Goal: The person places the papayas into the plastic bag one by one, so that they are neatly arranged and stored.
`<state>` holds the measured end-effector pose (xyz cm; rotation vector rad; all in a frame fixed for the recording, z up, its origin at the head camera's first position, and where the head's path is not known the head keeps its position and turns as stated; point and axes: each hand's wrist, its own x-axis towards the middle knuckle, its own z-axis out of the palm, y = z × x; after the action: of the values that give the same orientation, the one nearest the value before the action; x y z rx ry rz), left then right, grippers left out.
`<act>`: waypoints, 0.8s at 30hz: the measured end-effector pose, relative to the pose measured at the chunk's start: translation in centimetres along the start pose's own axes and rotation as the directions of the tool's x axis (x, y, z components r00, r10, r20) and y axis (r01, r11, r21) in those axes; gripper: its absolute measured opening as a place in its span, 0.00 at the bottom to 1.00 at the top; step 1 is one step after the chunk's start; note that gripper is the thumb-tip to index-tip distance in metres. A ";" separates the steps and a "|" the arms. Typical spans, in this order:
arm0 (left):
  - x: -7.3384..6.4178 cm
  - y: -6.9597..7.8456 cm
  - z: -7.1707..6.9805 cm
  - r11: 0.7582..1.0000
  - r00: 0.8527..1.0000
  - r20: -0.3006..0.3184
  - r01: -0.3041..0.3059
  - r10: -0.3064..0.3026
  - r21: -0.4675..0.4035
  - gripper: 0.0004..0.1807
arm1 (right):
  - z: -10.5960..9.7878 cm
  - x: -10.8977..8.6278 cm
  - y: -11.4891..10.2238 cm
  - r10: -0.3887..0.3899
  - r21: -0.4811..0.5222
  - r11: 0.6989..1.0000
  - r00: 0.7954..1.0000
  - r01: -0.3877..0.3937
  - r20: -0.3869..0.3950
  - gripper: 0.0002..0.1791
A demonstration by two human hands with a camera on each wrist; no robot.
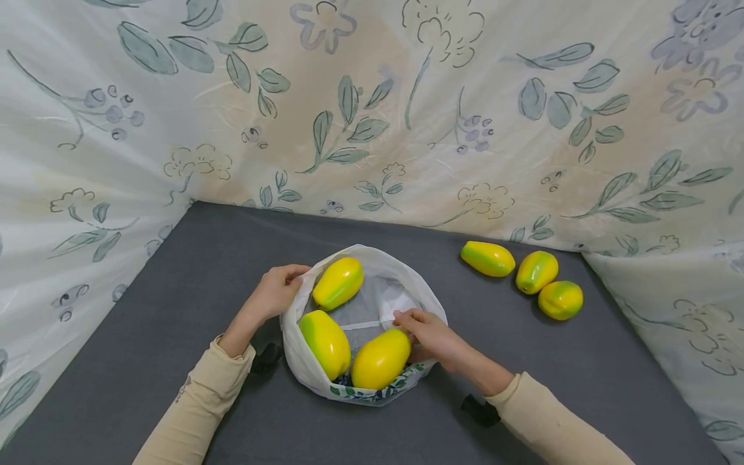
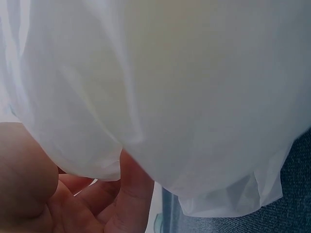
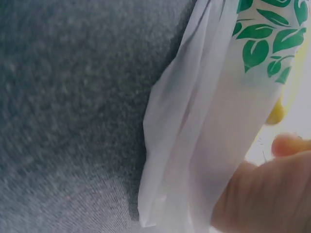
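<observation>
Plastic bag (image 1: 294, 342), mouth spread wide

I have the white, translucent bag on the dark grey desk (image 1: 232, 236), directly in front of me, its mouth facing up and its leaf print on the side nearest me. My left hand (image 1: 276, 292) grips the rim on the left, the film caught between bent fingers; I take that hold to be what steadies the soft wall and stops the mouth sagging inward.

My right hand (image 1: 433, 336) reaches over the right side of the rim, so my fingertips are inside while the film hangs down outside my wrist. The fingers are bent beside the near-right papaya (image 1: 380, 360), but I cannot tell whether they hold that fruit, pinch the bag or merely rest there.

Two more fruits share the inside: the near-left papaya (image 1: 327, 344), leaning along the left wall, and the far papaya (image 1: 338, 283), tilted against the back left. With the fruits sitting around the sides, grey shows through the film in the middle, and I judge their weight helps keep the base spread and the bag standing.

On the desk to my right, well apart from the bag, lie the long papaya (image 1: 488, 259), the middle papaya (image 1: 537, 272) and the round-looking papaya (image 1: 560, 300), the last two touching or nearly so. A floral curtain (image 1: 430, 142) hangs behind everything.
</observation>
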<state>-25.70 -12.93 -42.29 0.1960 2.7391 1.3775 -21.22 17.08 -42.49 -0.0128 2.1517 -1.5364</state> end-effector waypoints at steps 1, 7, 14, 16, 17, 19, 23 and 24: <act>0.0 0.0 0.0 1.000 1.000 0.000 -0.001 0.001 0.001 0.18 | -0.1 0.0 -0.1 0.005 -0.012 1.000 1.000 -0.005 -0.010 0.31; 0.1 -0.1 -0.1 1.000 1.000 0.000 -0.010 0.010 0.004 0.18 | -0.3 -0.3 -0.4 0.018 -0.061 0.998 1.000 -0.019 -0.024 0.32; 0.0 0.0 -0.1 1.000 1.000 -0.001 -0.023 0.023 0.008 0.18 | -0.4 -0.7 -0.5 0.026 -0.134 0.991 1.000 -0.026 -0.003 0.31; 0.0 -0.1 -0.1 1.000 1.000 -0.001 -0.024 0.024 0.008 0.18 | -0.4 -0.7 -0.5 0.027 -0.145 0.989 1.000 -0.027 -0.006 0.31; 0.0 -0.1 -0.1 1.000 1.000 -0.001 -0.025 0.025 0.007 0.18 | -0.4 -0.7 -0.4 0.026 -0.149 0.988 1.000 -0.027 -0.008 0.31; 0.0 -0.1 -0.1 1.000 1.000 0.000 -0.024 0.024 0.005 0.18 | -0.4 -0.7 -0.4 0.025 -0.154 0.988 1.000 -0.026 -0.009 0.30; 0.0 -0.2 -0.1 1.000 1.000 0.003 -0.024 0.024 0.002 0.18 | -0.9 -0.6 -0.5 0.022 -0.146 0.989 1.000 -0.022 -0.002 0.30; -0.1 -0.2 -0.1 1.000 1.000 0.003 -0.024 0.024 0.005 0.18 | -1.1 -0.6 -0.6 0.020 -0.139 0.990 1.000 -0.019 0.006 0.30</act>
<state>-25.66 -13.11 -42.38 0.2320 2.7472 1.3753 -21.24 17.97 -41.44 -0.0443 2.2422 -1.3703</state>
